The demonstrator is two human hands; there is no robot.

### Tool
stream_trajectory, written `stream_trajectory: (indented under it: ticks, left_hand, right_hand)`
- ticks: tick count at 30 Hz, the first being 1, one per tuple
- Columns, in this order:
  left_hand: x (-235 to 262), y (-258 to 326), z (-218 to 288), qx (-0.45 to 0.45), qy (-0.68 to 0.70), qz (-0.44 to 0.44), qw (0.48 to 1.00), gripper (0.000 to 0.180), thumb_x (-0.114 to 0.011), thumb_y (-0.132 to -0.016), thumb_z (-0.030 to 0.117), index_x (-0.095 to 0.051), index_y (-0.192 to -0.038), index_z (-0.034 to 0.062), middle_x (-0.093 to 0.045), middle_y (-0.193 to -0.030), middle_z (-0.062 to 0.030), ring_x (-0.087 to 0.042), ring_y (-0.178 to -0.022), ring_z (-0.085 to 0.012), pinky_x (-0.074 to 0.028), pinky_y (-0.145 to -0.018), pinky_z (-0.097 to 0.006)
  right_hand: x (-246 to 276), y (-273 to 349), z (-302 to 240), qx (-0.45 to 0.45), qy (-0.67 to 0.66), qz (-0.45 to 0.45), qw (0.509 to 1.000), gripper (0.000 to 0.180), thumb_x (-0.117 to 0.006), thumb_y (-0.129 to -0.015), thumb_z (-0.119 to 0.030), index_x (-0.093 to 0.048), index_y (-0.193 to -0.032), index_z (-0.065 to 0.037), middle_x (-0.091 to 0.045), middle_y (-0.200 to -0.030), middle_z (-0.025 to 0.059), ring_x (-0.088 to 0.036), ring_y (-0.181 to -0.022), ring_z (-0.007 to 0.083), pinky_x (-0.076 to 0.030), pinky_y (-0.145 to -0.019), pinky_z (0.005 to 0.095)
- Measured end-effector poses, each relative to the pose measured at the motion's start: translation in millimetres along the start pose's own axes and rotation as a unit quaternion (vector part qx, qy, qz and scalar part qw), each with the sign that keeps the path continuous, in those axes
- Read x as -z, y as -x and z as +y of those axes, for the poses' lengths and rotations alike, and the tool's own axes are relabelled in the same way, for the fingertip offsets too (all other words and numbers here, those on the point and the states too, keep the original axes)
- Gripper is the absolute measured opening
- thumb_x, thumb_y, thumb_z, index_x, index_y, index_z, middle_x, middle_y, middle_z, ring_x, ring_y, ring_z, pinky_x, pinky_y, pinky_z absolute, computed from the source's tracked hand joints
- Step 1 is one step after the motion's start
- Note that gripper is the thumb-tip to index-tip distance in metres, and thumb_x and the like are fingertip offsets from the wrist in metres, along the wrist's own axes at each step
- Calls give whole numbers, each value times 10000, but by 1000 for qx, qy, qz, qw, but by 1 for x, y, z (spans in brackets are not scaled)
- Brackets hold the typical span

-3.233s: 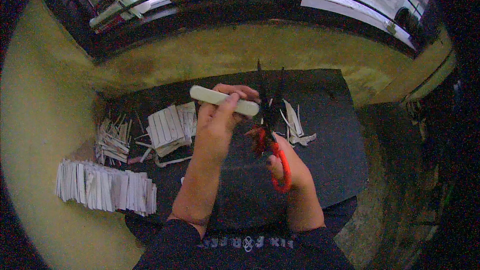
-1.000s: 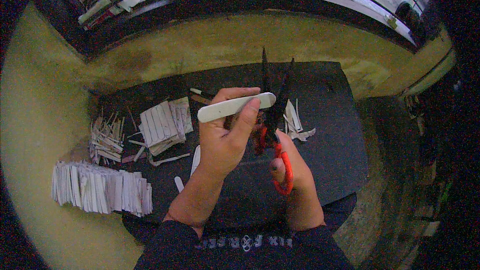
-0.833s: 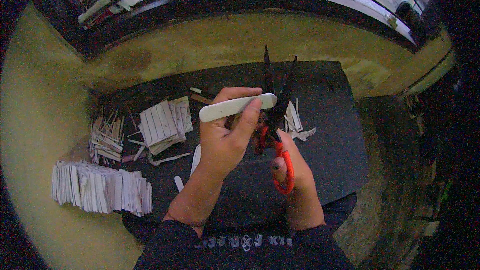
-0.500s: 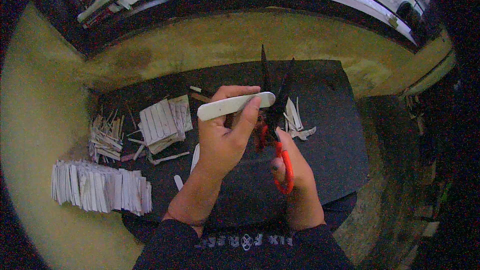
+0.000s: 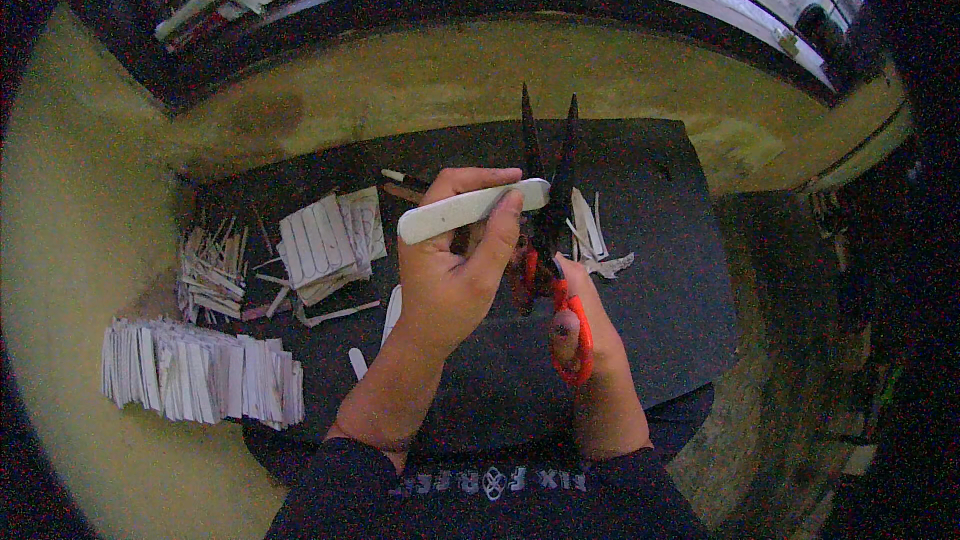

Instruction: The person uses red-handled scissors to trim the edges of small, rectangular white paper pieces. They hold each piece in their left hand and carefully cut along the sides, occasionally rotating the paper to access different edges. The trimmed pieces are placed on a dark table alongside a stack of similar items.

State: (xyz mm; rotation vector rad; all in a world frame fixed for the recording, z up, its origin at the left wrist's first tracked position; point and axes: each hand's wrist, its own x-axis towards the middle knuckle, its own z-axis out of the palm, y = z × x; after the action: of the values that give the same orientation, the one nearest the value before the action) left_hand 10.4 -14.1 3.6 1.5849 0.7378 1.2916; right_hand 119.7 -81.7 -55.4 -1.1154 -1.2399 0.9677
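Note:
My left hand pinches a flat white strip with rounded ends between thumb and fingers, holding it slantwise above the table. In my right hand are scissors with red-orange handles and long dark blades, tips pointing away from me. The blades stand slightly apart, and the strip's right end meets them near their lower part. Whether that end is between the blades or just beside them, I cannot tell.
A dark table carries a stack of white sheets with strip outlines, thin offcuts, and scraps right of the scissors. At the left front lies a long row of packed white strips. A yellowish wall rises behind.
The scissor blades have drawn closer together, the right blade swinging left. My left hand and the strip have barely moved.

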Motion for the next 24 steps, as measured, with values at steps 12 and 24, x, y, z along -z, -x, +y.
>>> stream_trajectory:
  ticks: [12,24]
  left_hand:
    - [4,-3,-5,-27,15,-3,1000,147,-560,-783,74,-540,-919,20,-563,-783,-15,-494,-702,-34,-390,-607,-161]
    - [4,-3,-7,9,128,45,991,365,-619,-728,27,-383,-1006,20,-558,-860,-78,-552,-793,-122,-439,-676,-205]
  right_hand:
    - [1,-1,-2,2,1,-30,1000,844,-496,-596,-701,-457,-1028,23,-548,-745,56,-477,-649,107,-404,-570,267]
    - [-6,1,-8,-78,24,6,997,971,-404,-421,-857,-489,-914,-25,-453,-696,-6,-420,-617,87,-323,-508,220]
